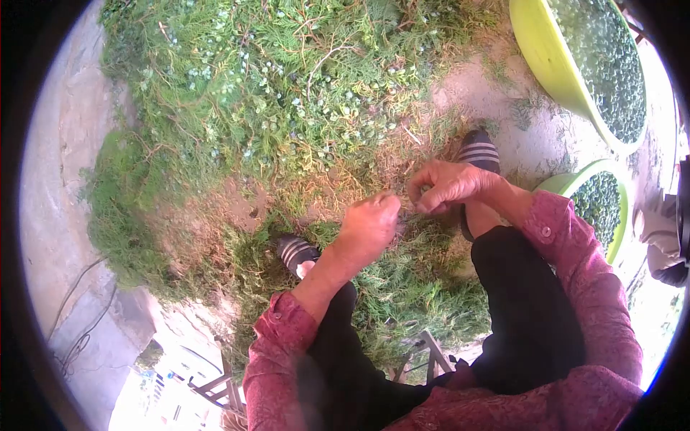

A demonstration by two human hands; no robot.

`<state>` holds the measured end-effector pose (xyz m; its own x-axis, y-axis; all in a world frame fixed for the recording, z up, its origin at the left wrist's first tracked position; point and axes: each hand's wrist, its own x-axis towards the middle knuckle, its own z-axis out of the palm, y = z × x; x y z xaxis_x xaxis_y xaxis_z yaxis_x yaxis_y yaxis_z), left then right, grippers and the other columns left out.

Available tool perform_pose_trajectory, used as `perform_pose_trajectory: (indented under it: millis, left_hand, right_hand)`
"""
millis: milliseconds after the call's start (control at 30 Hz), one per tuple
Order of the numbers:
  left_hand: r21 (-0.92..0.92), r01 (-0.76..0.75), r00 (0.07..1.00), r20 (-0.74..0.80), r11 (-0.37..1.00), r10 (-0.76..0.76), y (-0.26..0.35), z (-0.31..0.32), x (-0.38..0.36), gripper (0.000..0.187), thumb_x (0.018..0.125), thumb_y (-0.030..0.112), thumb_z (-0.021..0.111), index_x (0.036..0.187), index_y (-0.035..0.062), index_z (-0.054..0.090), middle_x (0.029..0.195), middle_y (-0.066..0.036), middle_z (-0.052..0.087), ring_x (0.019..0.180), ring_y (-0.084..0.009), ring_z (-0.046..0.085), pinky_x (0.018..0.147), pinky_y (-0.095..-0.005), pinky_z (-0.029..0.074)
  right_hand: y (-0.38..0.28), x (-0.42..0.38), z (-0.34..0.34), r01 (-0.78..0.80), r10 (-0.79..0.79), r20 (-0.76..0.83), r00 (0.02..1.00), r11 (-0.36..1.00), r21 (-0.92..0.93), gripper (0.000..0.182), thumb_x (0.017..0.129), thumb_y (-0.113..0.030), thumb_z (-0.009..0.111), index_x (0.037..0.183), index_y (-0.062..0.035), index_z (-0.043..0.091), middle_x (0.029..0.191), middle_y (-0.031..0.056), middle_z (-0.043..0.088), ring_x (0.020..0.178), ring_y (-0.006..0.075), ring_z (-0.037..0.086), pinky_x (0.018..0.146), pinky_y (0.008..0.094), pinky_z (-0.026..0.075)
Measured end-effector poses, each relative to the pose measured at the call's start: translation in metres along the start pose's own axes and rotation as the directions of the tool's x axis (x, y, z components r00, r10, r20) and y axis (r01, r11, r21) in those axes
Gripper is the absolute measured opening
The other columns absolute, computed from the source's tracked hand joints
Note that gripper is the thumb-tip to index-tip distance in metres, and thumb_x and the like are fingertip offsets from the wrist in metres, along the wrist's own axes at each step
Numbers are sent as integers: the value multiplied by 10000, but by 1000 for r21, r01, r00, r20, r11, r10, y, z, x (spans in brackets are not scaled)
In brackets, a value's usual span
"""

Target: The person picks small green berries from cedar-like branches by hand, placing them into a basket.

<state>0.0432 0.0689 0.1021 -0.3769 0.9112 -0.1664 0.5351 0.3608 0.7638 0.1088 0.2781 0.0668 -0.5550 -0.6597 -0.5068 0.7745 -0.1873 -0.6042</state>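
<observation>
My left hand (370, 221) is closed, its fingers pressed together. Close by on its right, my right hand (449, 184) is also closed, with fingers curled and the thumb near the fingertips. Anything in either hand is hidden or too small to make out. The two hands are near each other but apart, above the near edge of a spread of cut conifer sprigs (237, 93). Small pale blue-green cones (298, 100) show among the flat green sprays and thin brown twigs.
A large yellow-green basin (543, 54) at upper right holds many small green pieces. A smaller green basin (627, 208) below it holds similar ones. My striped shoes (478, 149) rest among the sprigs. A cable (80, 341) lies on the concrete at left.
</observation>
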Motion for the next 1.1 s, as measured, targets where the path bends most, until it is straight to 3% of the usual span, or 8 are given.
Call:
perform_pose_trajectory:
  millis: [133, 200, 300, 400, 633, 733, 933, 1100]
  left_hand:
    - [219, 47, 973, 210, 975, -94, -25, 17, -21, 101, 740, 73, 598, 815, 43, 537, 713, -124, 546, 621, -312, 564, 560, -404, 469]
    - [255, 129, 991, 12, 958, -137, -38, 25, -22, 113, 737, 123, 612, 792, 47, 550, 725, -121, 559, 650, -297, 569, 584, -406, 468]
    - [231, 263, 961, -146, 937, -233, -49, 14, 9, 106, 753, 145, 597, 771, 50, 553, 719, -129, 557, 703, -289, 589, 630, -399, 496]
    - [236, 368, 930, -120, 899, -348, -67, 26, 29, 170, 735, 190, 638, 781, 46, 562, 764, -140, 580, 742, -275, 577, 641, -387, 465]
    - [311, 409, 910, -214, 858, -356, -65, 45, 33, 164, 741, 211, 632, 739, 60, 567, 705, -116, 582, 629, -281, 575, 619, -386, 469]
    - [226, 534, 845, -184, 815, -502, -58, 39, 41, 166, 729, 212, 635, 729, 59, 571, 674, -115, 582, 608, -274, 577, 614, -374, 471]
    - [226, 568, 823, -176, 791, -540, -58, 41, 45, 149, 718, 189, 633, 737, 52, 578, 633, -115, 595, 547, -234, 579, 578, -349, 476]
    - [-112, 483, 842, -213, 868, -496, -29, 46, 25, 185, 727, 184, 652, 809, 45, 560, 656, -89, 607, 546, -175, 581, 519, -307, 470]
  right_hand:
    - [-9, -9, 9, -24, 18, 63, 998, 995, 97, 207, 709, -155, 665, 839, -18, 580, 634, 3, 554, 548, 60, 508, 470, 215, 400]
    - [-28, -13, 22, -49, 44, -106, 993, 998, -45, 201, 724, -179, 649, 849, -33, 590, 638, 0, 556, 580, 62, 529, 498, 215, 422]
    - [-15, -4, 16, 5, -35, -139, 990, 978, -210, 226, 744, -236, 651, 855, -46, 601, 637, -8, 557, 588, 60, 539, 512, 209, 430]
    - [-11, 0, 14, -46, 20, -112, 993, 970, -240, 307, 737, -343, 640, 855, -61, 609, 677, -11, 555, 604, 86, 531, 551, 233, 445]
    - [-1, 1, 16, -84, 48, -151, 987, 968, -238, 320, 745, -352, 646, 840, -49, 603, 665, -5, 550, 594, 82, 524, 538, 236, 440]
    - [8, 4, 13, -84, 37, -181, 983, 962, -260, 328, 746, -356, 643, 832, -43, 601, 665, -1, 553, 593, 86, 525, 536, 236, 439]
    - [14, 3, 11, -100, 64, -202, 977, 980, -174, 313, 778, -344, 618, 859, -43, 592, 701, 19, 566, 613, 99, 534, 556, 245, 453]
    - [20, 1, 8, 81, 106, -451, 886, 923, 377, 248, 844, -294, 562, 924, -59, 574, 875, 22, 558, 729, 108, 540, 610, 264, 477]
